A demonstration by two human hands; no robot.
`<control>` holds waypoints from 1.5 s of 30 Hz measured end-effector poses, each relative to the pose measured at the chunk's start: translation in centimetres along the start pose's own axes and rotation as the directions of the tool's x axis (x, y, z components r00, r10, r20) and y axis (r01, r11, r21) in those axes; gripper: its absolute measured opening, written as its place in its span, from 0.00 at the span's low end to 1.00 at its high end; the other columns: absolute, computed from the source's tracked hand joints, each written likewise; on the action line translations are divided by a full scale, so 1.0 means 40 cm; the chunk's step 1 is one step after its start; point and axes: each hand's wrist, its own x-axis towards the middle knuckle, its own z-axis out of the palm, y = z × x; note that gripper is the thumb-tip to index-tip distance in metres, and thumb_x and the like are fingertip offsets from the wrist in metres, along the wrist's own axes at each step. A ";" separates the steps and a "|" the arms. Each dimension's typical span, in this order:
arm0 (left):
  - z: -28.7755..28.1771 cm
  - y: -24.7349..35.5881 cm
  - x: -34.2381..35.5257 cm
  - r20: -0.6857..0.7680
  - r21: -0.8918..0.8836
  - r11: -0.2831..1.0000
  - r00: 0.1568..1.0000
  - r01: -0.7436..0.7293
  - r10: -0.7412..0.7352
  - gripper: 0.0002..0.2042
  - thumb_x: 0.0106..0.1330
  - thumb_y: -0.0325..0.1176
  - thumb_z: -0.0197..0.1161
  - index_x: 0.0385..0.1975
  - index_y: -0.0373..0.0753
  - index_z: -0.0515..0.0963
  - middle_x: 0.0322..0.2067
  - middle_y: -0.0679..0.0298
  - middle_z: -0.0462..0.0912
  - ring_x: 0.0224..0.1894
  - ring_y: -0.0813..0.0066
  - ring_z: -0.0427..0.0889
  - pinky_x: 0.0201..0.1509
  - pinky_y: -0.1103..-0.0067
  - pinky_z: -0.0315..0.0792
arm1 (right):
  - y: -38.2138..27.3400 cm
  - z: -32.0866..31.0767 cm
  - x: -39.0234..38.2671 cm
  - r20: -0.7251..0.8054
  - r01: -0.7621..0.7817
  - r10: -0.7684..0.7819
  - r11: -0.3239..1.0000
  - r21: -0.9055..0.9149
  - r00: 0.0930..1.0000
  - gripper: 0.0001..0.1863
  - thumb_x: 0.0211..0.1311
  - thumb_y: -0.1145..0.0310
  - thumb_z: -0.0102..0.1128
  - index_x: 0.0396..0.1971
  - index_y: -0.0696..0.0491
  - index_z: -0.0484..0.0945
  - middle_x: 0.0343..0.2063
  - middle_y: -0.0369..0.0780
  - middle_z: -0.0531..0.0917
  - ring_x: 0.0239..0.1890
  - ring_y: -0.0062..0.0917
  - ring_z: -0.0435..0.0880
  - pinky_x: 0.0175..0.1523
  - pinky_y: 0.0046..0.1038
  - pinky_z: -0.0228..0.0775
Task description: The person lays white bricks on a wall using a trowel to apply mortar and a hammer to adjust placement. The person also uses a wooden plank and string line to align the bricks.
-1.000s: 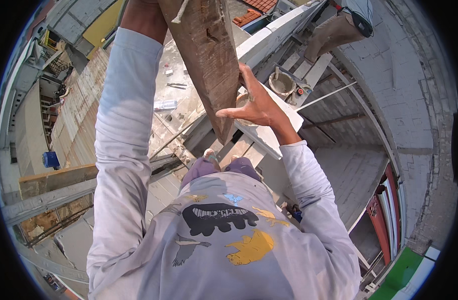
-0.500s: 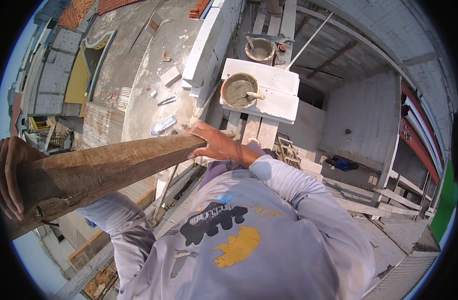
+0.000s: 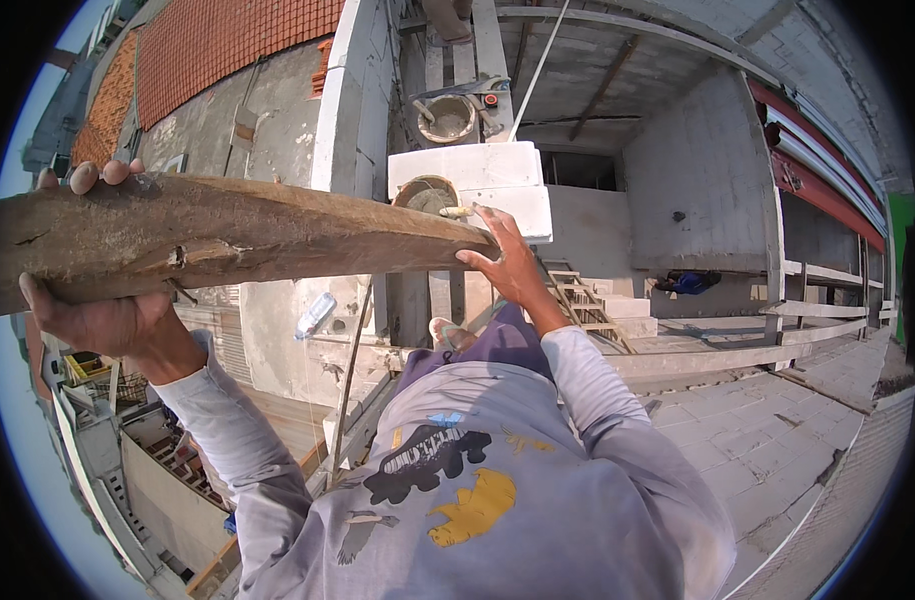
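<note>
A thick, rough wooden beam (image 3: 277, 235) lies across in front of my chest. A bent nail (image 3: 182, 292) sticks out of its lower edge. My left hand (image 3: 112, 325) is closed round the left part of the beam, thumb and palm below and fingertips over the top edge. At the narrower right end, my right hand (image 3: 515, 268) grips it between thumb and fingers. Just beyond that end, a bucket of mortar (image 3: 424, 190) is partly hidden by the beam. A tool with a pale handle (image 3: 457, 212) rests in it.
White blocks (image 3: 502, 165) carry the bucket, with a second mortar bucket (image 3: 447, 120) behind. A block wall (image 3: 347, 110) runs along their left. A wooden ladder (image 3: 587, 305) leans at the right, above a lower level. A plastic bottle (image 3: 315, 315) lies below the beam.
The beam has swung from a slant to nearly level, and its right end has moved right and up. My left hand has risen with it. The view has shifted.
</note>
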 end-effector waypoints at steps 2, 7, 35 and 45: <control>0.030 -0.073 0.025 0.085 -0.123 0.992 0.996 0.019 -0.009 0.39 0.61 0.61 0.61 0.67 0.39 0.68 0.54 0.52 0.76 0.64 0.44 0.72 0.73 0.49 0.65 | 0.084 -0.047 0.003 -0.232 -0.070 0.061 0.997 -0.029 0.971 0.39 0.67 0.52 0.71 0.72 0.54 0.68 0.63 0.52 0.75 0.64 0.46 0.77 0.69 0.41 0.69; 0.090 -0.336 0.113 0.125 -0.220 0.975 0.991 -0.021 0.049 0.37 0.59 0.62 0.61 0.66 0.47 0.71 0.52 0.54 0.78 0.60 0.47 0.76 0.72 0.52 0.66 | 0.338 -0.208 -0.188 -0.313 -0.508 0.502 0.859 0.068 0.806 0.33 0.72 0.55 0.63 0.71 0.56 0.68 0.64 0.53 0.75 0.63 0.44 0.79 0.67 0.41 0.71; -0.081 -0.744 0.291 -0.437 0.355 0.931 0.895 0.084 0.086 0.36 0.63 0.59 0.67 0.60 0.35 0.69 0.48 0.56 0.78 0.55 0.67 0.82 0.62 0.67 0.78 | 0.090 -0.006 -0.319 0.031 -0.775 0.823 0.547 -0.316 0.568 0.29 0.71 0.49 0.64 0.62 0.54 0.78 0.46 0.54 0.88 0.50 0.51 0.87 0.56 0.43 0.77; -0.375 -0.737 0.369 -0.606 0.237 0.969 0.790 0.068 0.093 0.29 0.63 0.57 0.63 0.58 0.46 0.69 0.58 0.62 0.69 0.66 0.67 0.71 0.65 0.57 0.76 | -0.027 -0.172 0.130 0.195 -0.755 0.751 0.652 -0.068 0.631 0.22 0.73 0.56 0.64 0.61 0.51 0.80 0.35 0.46 0.86 0.36 0.34 0.85 0.48 0.35 0.76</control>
